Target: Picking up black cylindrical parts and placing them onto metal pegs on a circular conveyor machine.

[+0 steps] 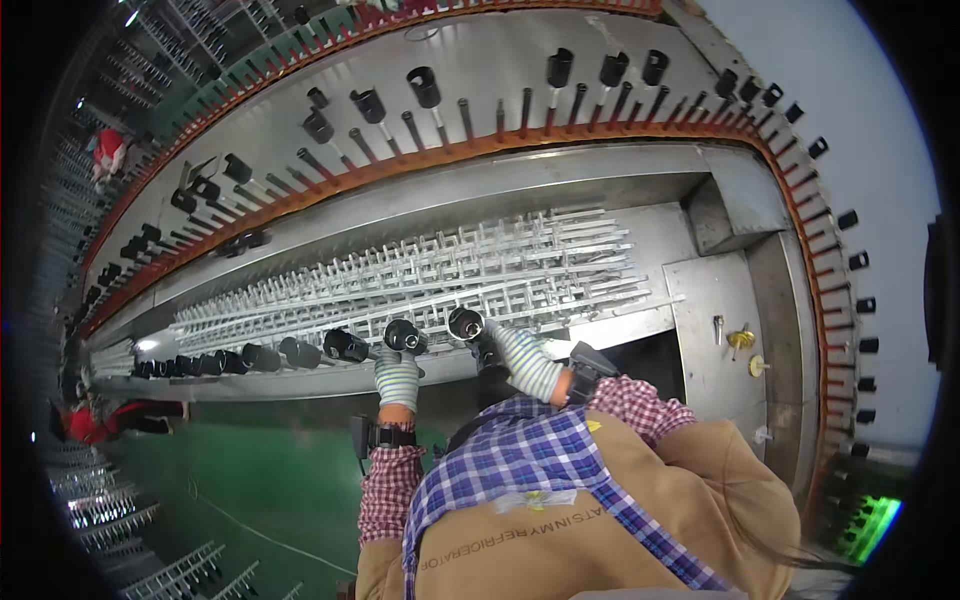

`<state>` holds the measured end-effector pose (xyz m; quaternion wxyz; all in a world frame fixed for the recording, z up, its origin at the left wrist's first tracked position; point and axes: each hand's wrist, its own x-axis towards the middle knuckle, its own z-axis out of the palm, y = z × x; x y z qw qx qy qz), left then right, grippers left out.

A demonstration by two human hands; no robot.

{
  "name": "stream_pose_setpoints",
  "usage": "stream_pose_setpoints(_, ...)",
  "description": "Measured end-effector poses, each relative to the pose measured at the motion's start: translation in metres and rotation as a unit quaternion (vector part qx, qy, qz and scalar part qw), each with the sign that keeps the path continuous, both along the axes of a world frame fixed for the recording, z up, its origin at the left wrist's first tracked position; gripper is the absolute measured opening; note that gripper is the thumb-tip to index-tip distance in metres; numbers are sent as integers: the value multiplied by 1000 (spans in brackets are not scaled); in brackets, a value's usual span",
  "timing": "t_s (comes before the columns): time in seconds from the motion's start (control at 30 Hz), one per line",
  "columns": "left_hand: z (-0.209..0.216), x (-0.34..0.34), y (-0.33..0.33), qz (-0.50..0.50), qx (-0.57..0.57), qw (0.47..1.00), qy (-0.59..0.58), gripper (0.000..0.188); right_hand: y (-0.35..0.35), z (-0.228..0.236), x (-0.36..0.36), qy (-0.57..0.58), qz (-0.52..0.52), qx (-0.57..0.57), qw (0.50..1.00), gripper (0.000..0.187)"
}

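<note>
Both hands wear white-and-green striped gloves. My left hand (396,376) is closed on a black cylindrical cup (396,328), whose open end faces up. Just to its right, a second black cup (459,321) is gripped by my right hand (528,364), with a small bright part showing inside it. The two cups are apart, held over the near edge of a metal trough. Left of my left hand, more black cups (300,352) stand in a row along that edge. Behind the cups lies a dense pile of silvery racks with short pegs (430,265).
Beyond the trough (560,165) curves an orange rail (480,146) with upright pegs, several capped by black cups (425,88). On the metal ledge at right lie small brass-coloured pieces (741,340) and a small metal part (718,330). A person in red (95,425) is at far left.
</note>
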<state>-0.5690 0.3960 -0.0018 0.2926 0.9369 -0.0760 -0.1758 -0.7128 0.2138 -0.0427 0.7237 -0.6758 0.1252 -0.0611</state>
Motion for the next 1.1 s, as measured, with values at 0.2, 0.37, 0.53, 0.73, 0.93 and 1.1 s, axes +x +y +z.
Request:
stream_pose_setpoints(0.2, 27, 4, 11, -27, -101, 988, 112, 43, 25, 77, -7, 62, -145, 450, 879, 33)
stream_pose_setpoints(0.37, -8, 12, 34, -67, -104, 989, 84, 44, 12, 131, -38, 242, -155, -42, 957, 42)
stream_pose_setpoints(0.53, -9, 10, 33, -76, -160, 983, 58, 42, 10, 94, -40, 268, -161, -109, 944, 46)
stream_pose_setpoints(0.73, -15, -14, 40, -3, -240, 970, 27, 29, -4, 25, -68, 117, 31, -181, 976, 36)
stream_pose_setpoints(0.93, -70, -19, 56, 86, -228, 970, 4, 35, -86, 137, -148, 64, 166, 35, 983, 53)
stream_pose_setpoints(1.1, -181, 18, 136, 32, -150, 960, -235, 42, -262, 90, -184, -40, -413, 67, 908, 24)
